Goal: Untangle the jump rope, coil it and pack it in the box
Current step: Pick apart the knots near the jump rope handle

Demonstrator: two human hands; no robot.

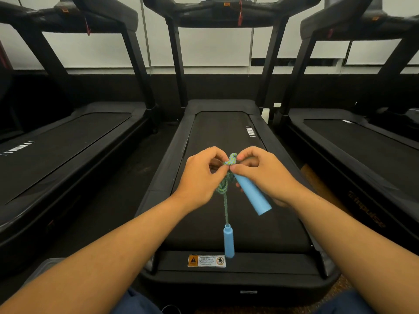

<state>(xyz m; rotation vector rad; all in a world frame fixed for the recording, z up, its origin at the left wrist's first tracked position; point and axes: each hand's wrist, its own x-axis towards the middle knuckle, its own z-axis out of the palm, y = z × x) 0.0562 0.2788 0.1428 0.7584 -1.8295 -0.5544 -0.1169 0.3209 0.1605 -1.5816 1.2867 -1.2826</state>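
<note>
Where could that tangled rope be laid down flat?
The black treadmill belt lies bare beyond the left hand and right hand. It is crowded where both pinch the knotted green-blue jump rope, and below, where one light blue cylindrical plastic handle dangles.

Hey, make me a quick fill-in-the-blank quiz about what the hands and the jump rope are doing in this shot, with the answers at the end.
1. Both hands pinch a knot in the green ____ above the treadmill belt.
2. The right hand also holds a ____ handle against its palm.
3. The second handle ____ freely below the left hand.
4. The warning sticker sits at the belt's ____ end.

Answers: rope; blue; hangs; near
</note>
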